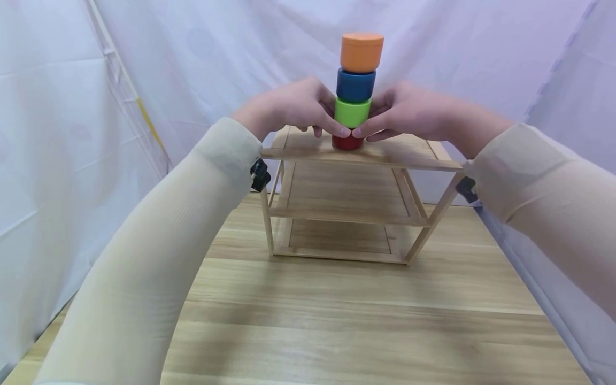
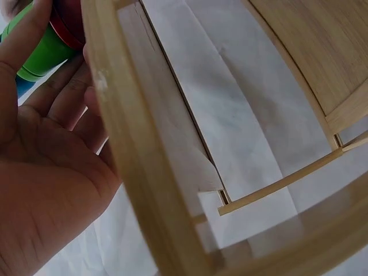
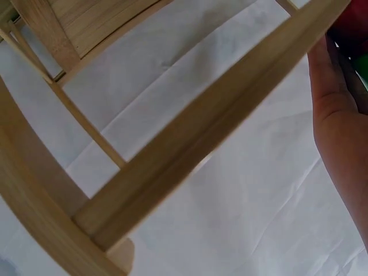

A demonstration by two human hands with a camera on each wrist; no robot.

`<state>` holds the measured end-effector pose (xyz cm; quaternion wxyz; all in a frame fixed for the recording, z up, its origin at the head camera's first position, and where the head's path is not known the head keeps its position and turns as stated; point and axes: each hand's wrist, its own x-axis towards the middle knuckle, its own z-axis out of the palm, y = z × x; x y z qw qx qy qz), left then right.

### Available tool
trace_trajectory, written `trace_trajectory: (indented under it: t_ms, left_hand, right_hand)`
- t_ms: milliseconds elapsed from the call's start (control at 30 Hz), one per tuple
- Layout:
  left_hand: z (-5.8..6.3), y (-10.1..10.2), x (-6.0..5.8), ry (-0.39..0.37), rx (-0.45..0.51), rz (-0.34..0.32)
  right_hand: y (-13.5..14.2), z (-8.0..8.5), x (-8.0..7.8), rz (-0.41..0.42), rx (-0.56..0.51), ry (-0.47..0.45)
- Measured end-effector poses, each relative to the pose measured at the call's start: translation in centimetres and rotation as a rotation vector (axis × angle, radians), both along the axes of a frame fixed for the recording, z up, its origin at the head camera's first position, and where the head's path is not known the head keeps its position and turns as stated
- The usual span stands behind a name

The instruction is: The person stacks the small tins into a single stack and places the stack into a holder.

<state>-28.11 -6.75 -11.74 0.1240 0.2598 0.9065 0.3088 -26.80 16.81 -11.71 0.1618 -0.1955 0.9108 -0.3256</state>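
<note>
A stack of round cups stands on the top board of a small wooden rack (image 1: 404, 147) in the head view. From the top down come an orange cup (image 1: 362, 53), a blue cup (image 1: 355, 85), a green cup (image 1: 352, 113) and a red cup (image 1: 347, 142). My left hand (image 1: 303, 107) grips the stack from the left, and my right hand (image 1: 414, 115) from the right. Both thumbs meet in front, where green joins red. Behind the stack, most fingertips are hidden. The left wrist view shows fingers around the green cup (image 2: 49, 52).
Two lower shelves (image 1: 346, 190) of the rack lie below the hands. The rack stands at the back of a wood-grain table (image 1: 356, 321). White cloth (image 1: 216, 48) hangs behind and on both sides. A dark wrist camera (image 1: 260, 175) sits close to the rack's left edge.
</note>
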Motion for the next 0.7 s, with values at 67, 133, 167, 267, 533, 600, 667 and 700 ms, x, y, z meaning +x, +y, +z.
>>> trace_trajectory:
  t_ms: [67,133,167,267,533,600,667,700]
  left_hand:
    - [0.1,0.1,0.0,-0.004,-0.004,0.003]
    - [0.2,0.2,0.0,-0.012,-0.009,0.007]
    - [0.2,0.2,0.0,-0.015,-0.013,0.009]
    - [0.2,0.3,0.0,-0.036,-0.032,0.017]
    - [0.6,0.1,0.3,-0.015,-0.059,0.041]
    - [0.7,-0.1,0.5,-0.004,-0.070,0.052]
    - [1.0,-0.5,0.9,0.010,-0.100,0.058]
    - [1.2,-0.7,1.1,0.019,-0.123,0.061]
  right_hand:
    - [0.1,0.1,-0.1,0.004,-0.001,-0.002]
    - [0.1,0.1,-0.1,0.005,0.005,-0.004]
    - [0.2,0.1,-0.1,0.004,0.008,-0.006]
    - [0.1,0.0,-0.1,-0.003,0.012,-0.020]
    - [-0.1,0.4,0.0,0.002,-0.004,-0.011]
    - [0.0,0.7,0.1,0.001,0.018,-0.001]
    - [0.3,1.1,0.4,-0.002,0.056,0.010]
    - [0.5,1.4,0.6,-0.004,0.096,0.024]
